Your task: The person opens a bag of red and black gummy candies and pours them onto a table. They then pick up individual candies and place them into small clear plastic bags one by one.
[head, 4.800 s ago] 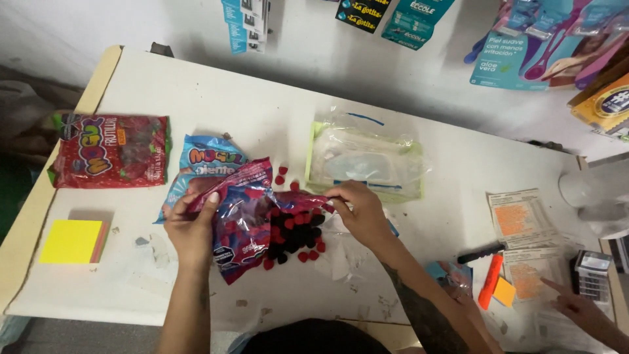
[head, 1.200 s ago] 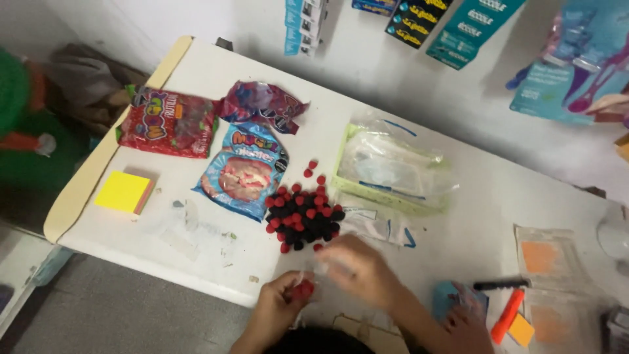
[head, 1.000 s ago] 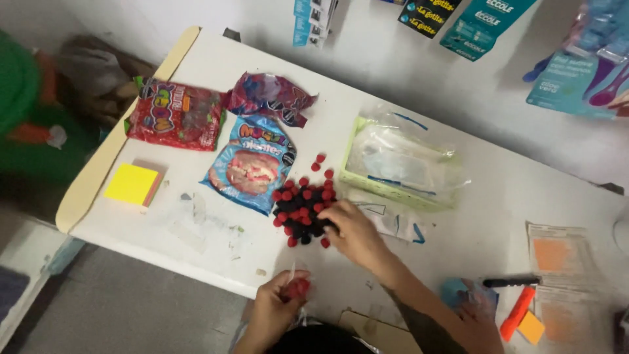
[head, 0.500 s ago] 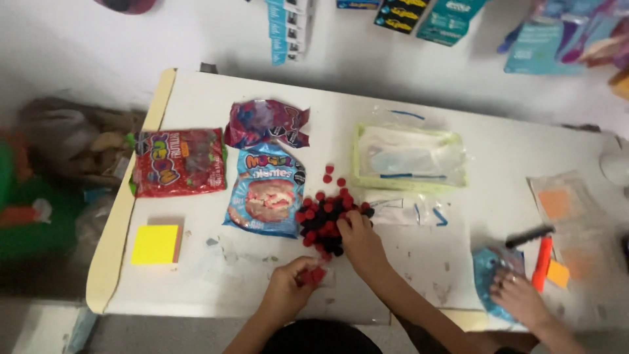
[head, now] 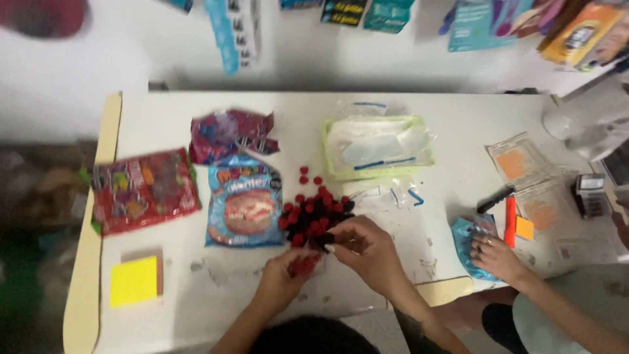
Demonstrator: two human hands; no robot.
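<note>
My right hand's fingers are pinched together on a dark candy at the near edge of the pile of red and dark candies, so the right hand is closed on a piece rather than spread. My left hand sits just beside it, its fingers curled around a small clear bag with red candies inside; the two hands nearly touch over that bag. The pile itself lies loose on the white table, a little toward me from the middle, with two or three stray pieces just beyond it.

Touching the pile's left side I see a blue candy packet lying flat. Beyond that lies a crumpled purple and red packet, and further left a red packet of mixed sweets. A yellow sticky-note pad rests near the table's left front corner.

Beyond the pile to the right stands a clear tray with a green rim, holding plastic bags, with a few more clear bags between it and the pile.

Off to the right, another person's hand rests on a blue packet, near an orange marker and a black marker.
</note>
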